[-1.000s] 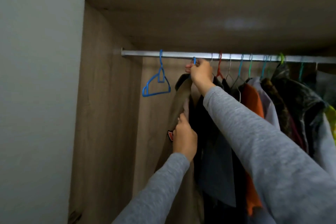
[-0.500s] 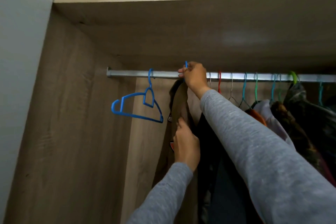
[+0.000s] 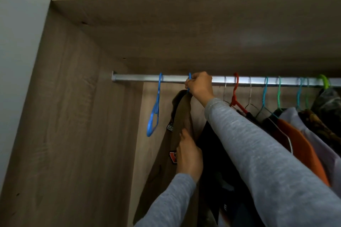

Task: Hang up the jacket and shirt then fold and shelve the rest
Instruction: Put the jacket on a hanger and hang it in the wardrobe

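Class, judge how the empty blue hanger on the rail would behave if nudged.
Probably light: the empty blue hanger is thin plastic. It likely swings or twists freely, hanging from the rail by one hook. Likely stiff, since it keeps its shape.

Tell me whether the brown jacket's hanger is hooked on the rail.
Hooked, it seems: its blue hook loops over the rail; the right hand grips it.

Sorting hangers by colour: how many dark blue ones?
2: an empty blue hanger left of the right hand, and the jacket's hanger, hook gripped by that hand. Others may be hidden.
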Demonstrator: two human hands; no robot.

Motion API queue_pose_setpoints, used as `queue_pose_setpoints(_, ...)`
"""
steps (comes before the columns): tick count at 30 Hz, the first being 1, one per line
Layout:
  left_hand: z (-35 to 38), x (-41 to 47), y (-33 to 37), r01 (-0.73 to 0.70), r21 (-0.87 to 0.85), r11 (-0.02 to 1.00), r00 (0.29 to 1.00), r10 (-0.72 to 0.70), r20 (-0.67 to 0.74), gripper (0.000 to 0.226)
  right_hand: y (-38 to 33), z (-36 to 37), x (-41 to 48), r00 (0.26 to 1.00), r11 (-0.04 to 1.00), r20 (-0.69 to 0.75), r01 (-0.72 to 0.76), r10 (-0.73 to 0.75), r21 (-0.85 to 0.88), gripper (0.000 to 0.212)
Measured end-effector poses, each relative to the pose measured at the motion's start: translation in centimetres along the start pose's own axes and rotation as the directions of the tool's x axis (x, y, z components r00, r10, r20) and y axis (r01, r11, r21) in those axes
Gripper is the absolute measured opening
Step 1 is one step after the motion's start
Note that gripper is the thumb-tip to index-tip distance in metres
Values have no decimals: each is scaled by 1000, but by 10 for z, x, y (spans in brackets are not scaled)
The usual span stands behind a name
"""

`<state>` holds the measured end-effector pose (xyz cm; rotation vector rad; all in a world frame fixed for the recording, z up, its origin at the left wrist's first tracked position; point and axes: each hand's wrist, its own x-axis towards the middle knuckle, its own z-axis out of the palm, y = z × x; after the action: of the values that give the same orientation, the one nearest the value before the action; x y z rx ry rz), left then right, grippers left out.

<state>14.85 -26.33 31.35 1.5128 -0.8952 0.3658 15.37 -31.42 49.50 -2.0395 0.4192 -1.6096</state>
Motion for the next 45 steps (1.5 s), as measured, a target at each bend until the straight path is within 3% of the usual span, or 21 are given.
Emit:
queue_pose_setpoints(4, -4, 4, -4, -19, 50, 999, 1000, 20, -19, 52, -1, 7, -7, 994, 984, -70, 71, -83, -163, 11)
queue_pose_setpoints(9, -14, -2, -8, -106, -24, 994, 994, 105, -17, 52, 3, 9, -17, 983, 965, -110, 117, -146, -234, 13)
queue_pose_setpoints(12, -20, -13, -6, -147, -130, 980, 989, 149, 3, 53, 5, 6, -27, 990, 972, -87, 90, -112, -219, 13)
queue_pose_setpoints(16, -27, -33, -17, -248, -238, 939, 964, 263, 29, 27, 0, 0, -40, 1000, 989, 3, -17, 18, -148, 22)
queue_pose_setpoints(18, -31, -37, -29, -270, -272, 924, 956, 292, 43, 32, -9, -3, -44, 995, 993, 42, -84, 87, -82, 21)
queue_pose_setpoints(22, -49, -37, -40, -253, -372, 893, 953, 296, 62, 33, -38, -4, -55, 997, 991, 72, -1, 10, -133, 24)
queue_pose_setpoints(24, -52, -37, -46, -190, -455, 870, 964, 252, 79, 48, -51, 0, -65, 991, 983, 116, 82, -63, -167, 35)
queue_pose_setpoints(27, -55, -31, -52, 84, -565, 821, 988, 3, 152, 65, -63, 12, -84, 948, 938, 311, 172, -75, -300, 44)
queue_pose_setpoints(29, -62, -14, -49, 267, -677, 686, 963, -168, 210, 59, -65, 21, -95, 901, 882, 435, 197, 9, -428, 47)
queue_pose_setpoints(32, -86, 17, -41, 399, -837, 374, 906, -304, 296, 52, -60, 30, -103, 894, 882, 437, 127, 96, -453, 36)
queue_pose_setpoints(35, -104, 39, -36, 478, -843, 246, 852, -364, 377, 47, -54, 32, -105, 898, 906, 412, 36, 156, -421, 14)
queue_pose_setpoints(38, -108, 57, -37, 528, -820, 219, 818, -389, 423, 31, -51, 32, -107, 910, 918, 383, 8, 158, -396, 18)
queue_pose_setpoints(41, -105, 68, -37, 537, -788, 300, 821, -401, 407, 10, -49, 32, -110, 938, 958, 328, -15, 113, -287, 17)
queue_pose_setpoints(45, -108, 76, -24, 495, -777, 389, 852, -393, 346, 19, -50, 27, -115, 971, 990, 229, -44, 74, -132, 21)
